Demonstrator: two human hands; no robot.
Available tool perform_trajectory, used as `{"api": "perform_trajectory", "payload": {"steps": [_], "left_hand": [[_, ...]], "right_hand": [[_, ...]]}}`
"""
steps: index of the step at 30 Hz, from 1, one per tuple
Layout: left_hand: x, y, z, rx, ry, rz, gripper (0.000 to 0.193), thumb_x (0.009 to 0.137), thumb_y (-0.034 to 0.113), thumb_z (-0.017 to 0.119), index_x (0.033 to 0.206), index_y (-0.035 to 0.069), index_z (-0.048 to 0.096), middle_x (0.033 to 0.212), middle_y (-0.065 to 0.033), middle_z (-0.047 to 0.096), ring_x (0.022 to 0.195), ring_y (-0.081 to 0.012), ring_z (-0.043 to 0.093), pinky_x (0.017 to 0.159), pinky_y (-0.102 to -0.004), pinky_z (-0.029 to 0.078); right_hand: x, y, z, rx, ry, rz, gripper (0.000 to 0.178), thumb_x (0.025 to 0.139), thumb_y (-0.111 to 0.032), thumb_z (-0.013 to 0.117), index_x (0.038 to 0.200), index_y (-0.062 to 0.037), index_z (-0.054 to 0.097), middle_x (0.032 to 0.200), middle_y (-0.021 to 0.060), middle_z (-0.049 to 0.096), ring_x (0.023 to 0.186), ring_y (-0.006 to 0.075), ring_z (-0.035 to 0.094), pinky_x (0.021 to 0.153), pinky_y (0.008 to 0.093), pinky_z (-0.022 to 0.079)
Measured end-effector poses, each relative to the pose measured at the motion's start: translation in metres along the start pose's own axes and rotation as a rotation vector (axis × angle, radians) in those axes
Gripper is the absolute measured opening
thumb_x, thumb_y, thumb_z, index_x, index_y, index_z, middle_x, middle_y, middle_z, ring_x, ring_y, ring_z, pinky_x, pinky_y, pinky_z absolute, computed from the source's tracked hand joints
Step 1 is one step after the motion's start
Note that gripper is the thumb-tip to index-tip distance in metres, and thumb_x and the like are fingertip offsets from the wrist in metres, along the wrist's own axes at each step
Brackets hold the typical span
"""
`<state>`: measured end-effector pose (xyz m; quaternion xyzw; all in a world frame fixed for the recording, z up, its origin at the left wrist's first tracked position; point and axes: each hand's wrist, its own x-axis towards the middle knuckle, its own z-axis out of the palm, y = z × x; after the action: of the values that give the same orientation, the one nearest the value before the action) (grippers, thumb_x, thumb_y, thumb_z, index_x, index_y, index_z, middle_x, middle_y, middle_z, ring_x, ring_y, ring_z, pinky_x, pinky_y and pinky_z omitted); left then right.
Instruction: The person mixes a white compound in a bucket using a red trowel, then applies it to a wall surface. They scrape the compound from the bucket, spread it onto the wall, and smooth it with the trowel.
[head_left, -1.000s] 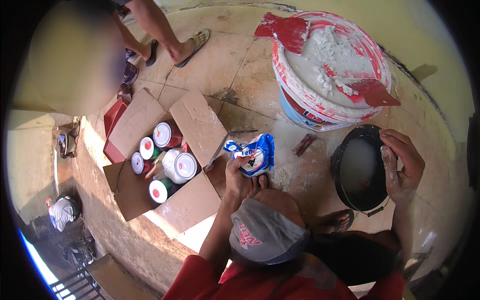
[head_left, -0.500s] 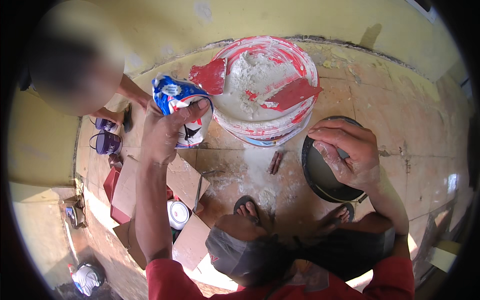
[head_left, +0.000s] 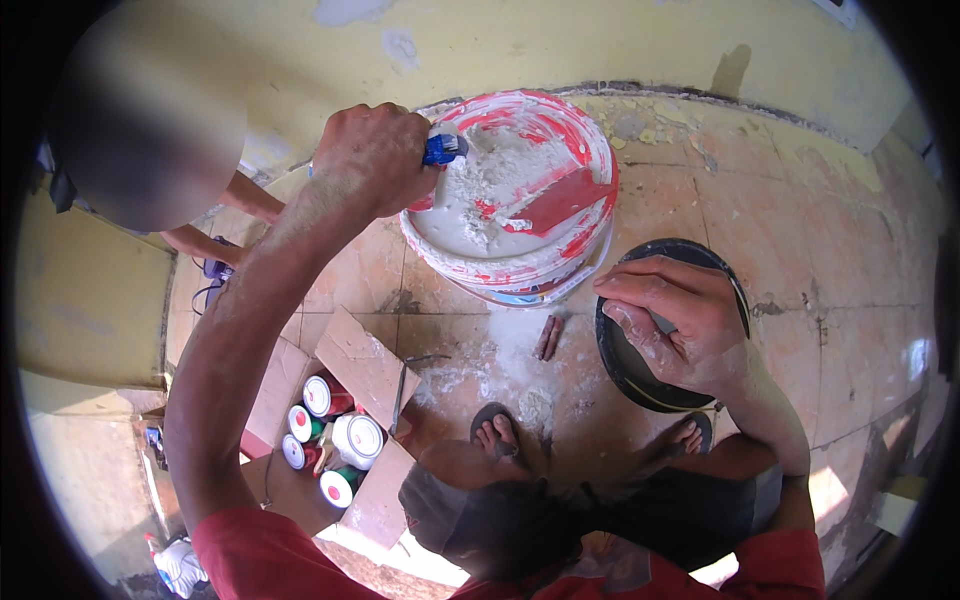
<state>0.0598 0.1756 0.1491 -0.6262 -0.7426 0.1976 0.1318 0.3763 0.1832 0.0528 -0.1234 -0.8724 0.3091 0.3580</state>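
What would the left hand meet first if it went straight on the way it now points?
Probably the white paste in the large bucket, the blue packet leading; depth is unclear, so the left hand might pass above it.

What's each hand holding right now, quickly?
Left hand: closed, holding the blue packet.
Right hand: loosely curled over the black bucket; can't tell if it holds anything.

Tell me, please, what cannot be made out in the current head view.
- Packet: in the head view, mostly hidden by the left hand.
- Black bucket: in the head view, partly covered by the right hand; whether they touch is unclear.
- Other person's head: blurred in the head view.
- Pale thing, lower left: cut off by the head view's lower edge.
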Motion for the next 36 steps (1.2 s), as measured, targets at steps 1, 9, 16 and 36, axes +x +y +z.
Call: {"api": "perform_trajectory", "payload": {"steps": [1,9,16,36], "left_hand": [[0.001,0.000,0.000,0.008,0.029,-0.003,0.032,0.088,0.033,0.063,0.100,0.007,0.077,0.099,-0.0175,0.077,0.096,-0.0347,0.075,0.091,-0.0463,0.058],[0.006,-0.009,-0.015,-0.108,0.106,-0.065,0.037,0.092,0.037,0.061,0.098,0.004,0.076,0.098,-0.0216,0.075,0.096,-0.0401,0.072,0.090,-0.0497,0.056],[0.004,-0.024,-0.024,-0.159,0.215,-0.129,0.045,0.095,0.044,0.061,0.099,0.001,0.074,0.098,-0.0225,0.073,0.099,-0.0420,0.069,0.091,-0.0516,0.053],[-0.036,0.010,0.097,-1.511,0.154,-0.389,0.065,0.094,0.062,0.067,0.110,-0.001,0.075,0.095,-0.0115,0.075,0.086,-0.0163,0.069,0.081,-0.0346,0.055]], "right_hand": [[-0.001,0.000,0.000,-0.001,0.000,0.001,0.015,0.095,-0.001,0.067,0.109,0.0042,0.072,0.101,0.0194,0.073,0.082,0.0274,0.074,0.074,0.0334,0.059],[-0.005,-0.001,0.001,0.018,0.048,0.029,0.026,0.084,0.003,0.073,0.109,-0.0023,0.075,0.101,0.0147,0.074,0.082,0.0308,0.073,0.070,0.0371,0.058],[-0.004,-0.004,0.001,-0.008,0.034,0.032,0.025,0.085,0.004,0.072,0.109,-0.0026,0.075,0.100,0.0146,0.074,0.082,0.0316,0.073,0.069,0.0381,0.058],[-0.006,0.004,0.007,-0.016,-0.064,0.092,0.020,0.091,0.000,0.072,0.111,0.0013,0.073,0.098,0.0165,0.073,0.086,0.0302,0.072,0.074,0.0360,0.056]]}}
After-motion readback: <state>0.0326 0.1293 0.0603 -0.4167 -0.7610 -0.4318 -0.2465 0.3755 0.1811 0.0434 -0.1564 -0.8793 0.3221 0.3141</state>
